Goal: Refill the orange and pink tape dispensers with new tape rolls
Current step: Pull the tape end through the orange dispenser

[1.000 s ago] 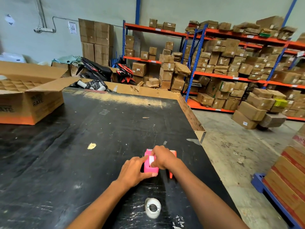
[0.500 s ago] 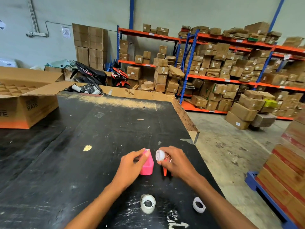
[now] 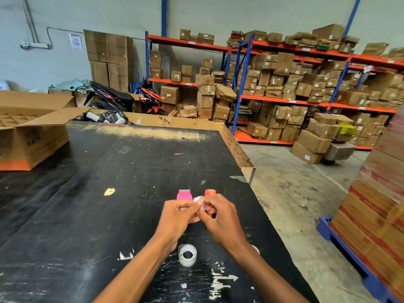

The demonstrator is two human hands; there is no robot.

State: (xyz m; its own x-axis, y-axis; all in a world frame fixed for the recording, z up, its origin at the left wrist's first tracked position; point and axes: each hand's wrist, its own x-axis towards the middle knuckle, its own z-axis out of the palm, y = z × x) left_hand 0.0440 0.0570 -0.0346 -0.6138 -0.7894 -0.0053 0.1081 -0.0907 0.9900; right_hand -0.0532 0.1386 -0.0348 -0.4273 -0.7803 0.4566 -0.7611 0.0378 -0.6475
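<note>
Dispensers, pink (image 3: 184, 195) and orange (image 3: 210, 192), stand side by side at lower centre of the bench (image 3: 109, 215). Both hands, left (image 3: 178, 217) and right (image 3: 220, 219), are pinched together on a small tape roll (image 3: 200, 202). Neither dispenser is judged refilled; a second roll (image 3: 187, 255) lies unused nearer the lower edge.

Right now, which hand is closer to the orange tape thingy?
The right hand. It is right up against the orange dispenser, covering its near end. The left hand is off to the side, in front of the pink dispenser.
</note>
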